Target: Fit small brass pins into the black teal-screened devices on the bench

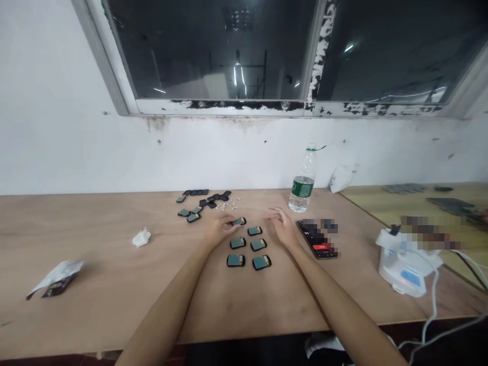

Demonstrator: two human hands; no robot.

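My left hand (220,230) has its thumb and fingers closed on the left end of a small black-framed part with a grey-green panel (240,221). This part is at the far end of the left column of similar parts, which lie in two columns on the table. Closest to it on the right is another such part (254,231). Nearer to me lie more of them, among them one at the front left (236,261) and one at the front right (262,262). My right hand (281,224) hovers or rests right of the columns, fingers apart, holding nothing.
Behind my left hand lie several black frames (211,202) and small white pieces (227,205). A water bottle (302,188) stands near the wall. Right of my right hand is a phone (316,240), then a white device with cables (404,269). Crumpled tissue (141,237) and a wrapper (57,279) lie left.
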